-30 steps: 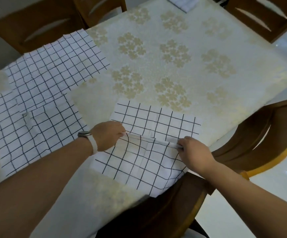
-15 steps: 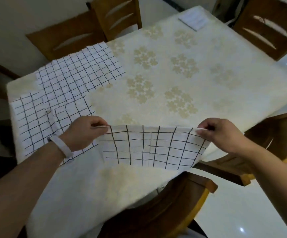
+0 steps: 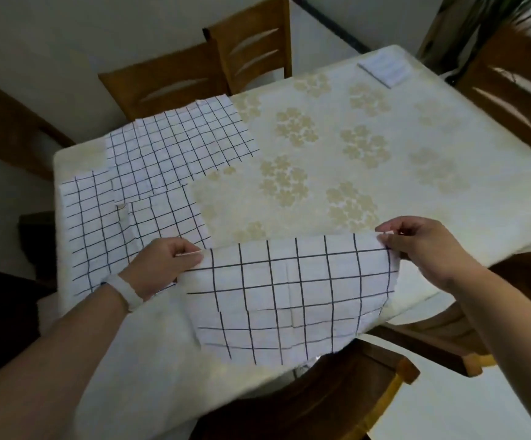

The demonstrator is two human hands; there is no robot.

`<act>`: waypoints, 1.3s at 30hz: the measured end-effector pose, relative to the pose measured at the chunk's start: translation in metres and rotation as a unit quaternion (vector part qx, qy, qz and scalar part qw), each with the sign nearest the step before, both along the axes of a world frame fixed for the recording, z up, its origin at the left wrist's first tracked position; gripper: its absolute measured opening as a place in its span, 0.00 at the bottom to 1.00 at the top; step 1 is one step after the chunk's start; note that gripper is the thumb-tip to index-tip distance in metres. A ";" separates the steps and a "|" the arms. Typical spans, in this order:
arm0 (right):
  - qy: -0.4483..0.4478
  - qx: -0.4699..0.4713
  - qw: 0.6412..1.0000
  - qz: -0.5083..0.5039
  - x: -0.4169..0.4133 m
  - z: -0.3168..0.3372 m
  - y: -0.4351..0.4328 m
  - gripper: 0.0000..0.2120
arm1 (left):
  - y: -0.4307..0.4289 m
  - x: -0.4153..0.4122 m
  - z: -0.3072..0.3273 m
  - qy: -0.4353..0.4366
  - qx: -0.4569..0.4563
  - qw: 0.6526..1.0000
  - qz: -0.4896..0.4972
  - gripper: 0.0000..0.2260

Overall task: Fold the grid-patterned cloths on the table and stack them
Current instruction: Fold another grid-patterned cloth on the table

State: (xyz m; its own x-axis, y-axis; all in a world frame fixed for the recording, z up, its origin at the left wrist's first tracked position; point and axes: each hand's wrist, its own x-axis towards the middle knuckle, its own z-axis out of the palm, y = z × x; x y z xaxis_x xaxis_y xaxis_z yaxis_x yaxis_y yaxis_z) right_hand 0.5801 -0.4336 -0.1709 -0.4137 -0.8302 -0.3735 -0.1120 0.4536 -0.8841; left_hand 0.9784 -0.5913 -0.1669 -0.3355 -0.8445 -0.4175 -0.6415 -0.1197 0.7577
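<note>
Since half a second ago the held grid cloth [image 3: 289,293] hangs longer: more rows of squares show below the top edge, and its lower hem now droops past the near edge of the counter [image 3: 321,173]. A second ago the same cloth lay partly on the counter with both hands close together at its middle; the hands now stand well apart, the top edge pulled nearly straight between them.

Surroundings: two more grid cloths lie flat at the counter's left side. The fine-grid cloth [image 3: 178,144] reaches toward the far-left corner and overlaps the large-grid cloth [image 3: 124,230] along the left edge. A small white folded item [image 3: 384,69] sits near the far-right corner; too blurred to say what it is. Wooden chairs [image 3: 175,87] ring the counter; one chair back [image 3: 337,395] stands directly below the hanging hem.

Left hand [image 3: 159,265], white wristband [image 3: 124,289] on the wrist: fingers [image 3: 191,249] closed in a pinch on the cloth's upper left corner, hovering over the edge of the large-grid cloth. Right hand [image 3: 426,246]: thumb and forefinger pinched shut on the upper right corner, the other fingers loosely curled. The cloth hangs between them above the counter's near edge.
</note>
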 end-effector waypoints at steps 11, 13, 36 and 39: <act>-0.037 0.118 0.992 -0.019 0.008 -0.107 -0.066 0.04 | -0.002 0.005 -0.103 -0.197 0.010 0.980 -0.035 0.07; -0.033 0.127 0.991 -0.012 0.010 -0.119 -0.078 0.04 | 0.000 0.011 -0.113 -0.212 0.013 0.977 -0.010 0.07; 0.483 -0.010 0.800 0.354 0.086 -0.153 -0.096 0.11 | 0.042 0.015 -0.126 -0.106 0.032 0.952 0.286 0.12; 0.441 -0.076 0.776 0.445 0.120 -0.152 -0.085 0.09 | 0.062 0.027 -0.129 -0.110 0.058 0.944 0.304 0.11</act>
State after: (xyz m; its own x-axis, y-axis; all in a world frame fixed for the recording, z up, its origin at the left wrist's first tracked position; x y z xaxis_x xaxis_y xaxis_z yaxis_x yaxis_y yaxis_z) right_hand 0.7002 -0.5190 -0.3233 0.3091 -0.9406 -0.1407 -0.9129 -0.2520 -0.3210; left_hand 1.0054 -0.5292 -0.2962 0.3025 -0.7974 -0.5221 -0.5671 -0.5909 0.5738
